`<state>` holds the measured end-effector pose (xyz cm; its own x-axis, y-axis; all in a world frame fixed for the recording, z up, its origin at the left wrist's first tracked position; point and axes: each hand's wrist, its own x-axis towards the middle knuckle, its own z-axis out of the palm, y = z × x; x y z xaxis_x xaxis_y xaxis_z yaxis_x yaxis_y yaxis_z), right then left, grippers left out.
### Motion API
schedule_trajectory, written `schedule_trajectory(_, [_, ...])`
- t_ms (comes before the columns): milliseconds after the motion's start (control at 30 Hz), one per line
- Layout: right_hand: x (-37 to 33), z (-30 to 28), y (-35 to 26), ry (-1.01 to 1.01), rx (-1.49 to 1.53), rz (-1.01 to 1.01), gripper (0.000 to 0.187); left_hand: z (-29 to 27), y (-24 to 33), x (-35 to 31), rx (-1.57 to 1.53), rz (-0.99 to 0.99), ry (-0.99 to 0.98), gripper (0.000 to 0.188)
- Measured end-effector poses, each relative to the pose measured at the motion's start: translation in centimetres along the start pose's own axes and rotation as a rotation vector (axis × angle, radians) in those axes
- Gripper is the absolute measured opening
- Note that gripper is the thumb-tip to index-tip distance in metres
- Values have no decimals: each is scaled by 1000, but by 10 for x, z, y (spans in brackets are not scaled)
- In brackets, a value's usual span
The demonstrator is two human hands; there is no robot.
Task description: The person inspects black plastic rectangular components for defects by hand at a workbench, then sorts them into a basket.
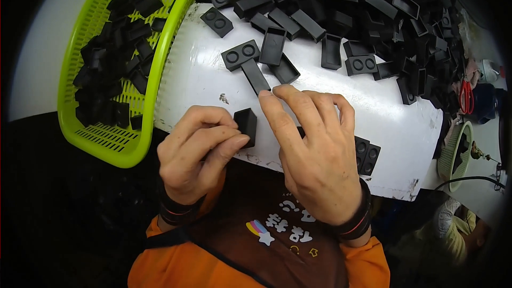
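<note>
Near the close edge of the glossy white tabletop (202,82), the left hand (198,146) pinches a black rectangular plastic-looking block (246,127), best kept steady, while the right hand's (314,146) narrowly spaced fingertips reach a slim black oblong bar (255,76), whether gripping I cannot tell, best lifted without nudging the black two-ringed block (240,55) beyond.

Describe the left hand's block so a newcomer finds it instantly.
Find the lime-green basket at left. Right of its near end is the left hand. The black block at its fingers is yours: no neighbouring block touches that hand.
</note>
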<state>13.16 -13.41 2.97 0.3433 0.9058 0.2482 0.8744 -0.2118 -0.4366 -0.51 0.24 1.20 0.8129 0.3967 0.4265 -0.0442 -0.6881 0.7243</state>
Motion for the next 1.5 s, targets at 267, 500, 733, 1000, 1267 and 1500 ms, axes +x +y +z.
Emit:
schedule_trajectory(267, [-64, -53, 58, 234, -8, 167, 46, 6, 11, 32, -607, -768, -328, 11])
schedule_trajectory(500, [-93, -41, 59, 54, 26, 221, 83, 23, 6, 28, -54, -179, -202, 30])
schedule_trajectory(733, [-88, -33, 54, 40, -77, 267, 66, 55, 23, 32, 148, 104, -384, 67])
schedule_trajectory(1000, [-96, -37, 60, 113, -69, 299, 67, 60, 19, 37, 67, 94, -388, 72])
schedule_trajectory(1267, [-107, -41, 73, 144, 85, 239, 75, 45, 11, 34, -131, -35, -395, 108])
schedule_trajectory(1500, [-112, -52, 84, 83, 148, 153, 79, 34, -2, 17, -234, -62, -346, 119])
